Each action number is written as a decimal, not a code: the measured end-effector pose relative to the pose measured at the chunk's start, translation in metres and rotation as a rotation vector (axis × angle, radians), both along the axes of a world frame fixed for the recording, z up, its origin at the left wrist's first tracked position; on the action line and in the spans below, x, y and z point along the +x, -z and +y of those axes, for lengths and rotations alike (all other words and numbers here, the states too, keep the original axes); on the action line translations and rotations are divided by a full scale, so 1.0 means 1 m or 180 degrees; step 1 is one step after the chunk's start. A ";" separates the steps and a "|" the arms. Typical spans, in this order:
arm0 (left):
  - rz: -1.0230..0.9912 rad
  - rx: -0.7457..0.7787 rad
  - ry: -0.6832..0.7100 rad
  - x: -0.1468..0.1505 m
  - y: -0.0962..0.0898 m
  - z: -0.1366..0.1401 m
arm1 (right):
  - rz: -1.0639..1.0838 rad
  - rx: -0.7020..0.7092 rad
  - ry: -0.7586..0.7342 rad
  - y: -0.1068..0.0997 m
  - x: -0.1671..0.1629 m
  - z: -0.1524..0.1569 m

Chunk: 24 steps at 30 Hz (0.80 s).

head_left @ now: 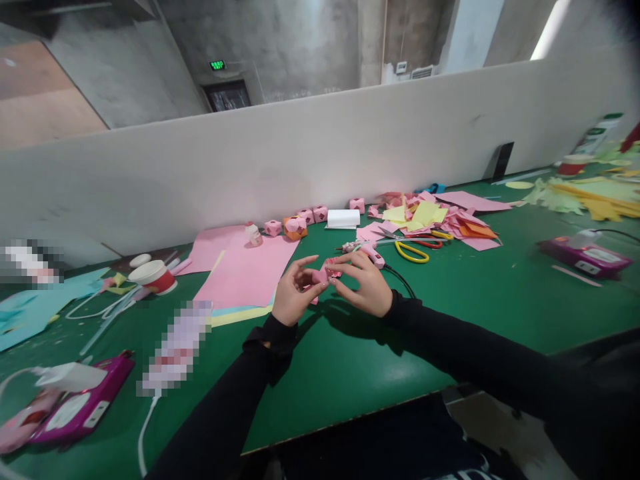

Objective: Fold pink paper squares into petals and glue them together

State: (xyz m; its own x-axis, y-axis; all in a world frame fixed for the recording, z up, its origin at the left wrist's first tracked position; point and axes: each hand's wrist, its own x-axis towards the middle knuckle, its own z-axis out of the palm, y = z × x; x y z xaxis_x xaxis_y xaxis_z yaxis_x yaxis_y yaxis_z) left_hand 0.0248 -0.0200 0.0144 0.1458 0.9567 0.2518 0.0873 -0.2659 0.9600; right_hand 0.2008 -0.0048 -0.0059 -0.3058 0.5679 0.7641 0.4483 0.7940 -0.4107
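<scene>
Between my two hands, above the green table, is a small folded piece of pink paper (323, 274). My left hand (296, 292) pinches its left side with thumb and fingers. On the other side my right hand (364, 285) grips it between thumb and fingertips, hiding part of it. A pink glue gun (371, 254) lies just beyond my right hand, its dark cord running under the wrist. Scissors with yellow handles (412, 253) rest right of the glue gun. Several folded pink paper shapes (320, 214) stand in a row behind.
Pink sheets (250, 267) lie to the left, with a small bottle (253, 234) on them. Paper scraps (425, 215) are heaped at the back right. A paper cup (153, 277) and a purple power strip (83, 400) sit left; another purple strip (585, 258) is right. A white partition (300, 153) borders the back.
</scene>
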 end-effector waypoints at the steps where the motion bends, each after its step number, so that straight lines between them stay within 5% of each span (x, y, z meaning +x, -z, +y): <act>1: 0.0008 0.0019 -0.0001 0.000 0.000 0.000 | -0.0023 -0.0015 -0.0018 0.000 0.000 0.000; 24: 0.0729 0.0432 0.0293 -0.004 0.014 0.002 | -0.0030 -0.0561 -0.0546 -0.003 0.001 0.002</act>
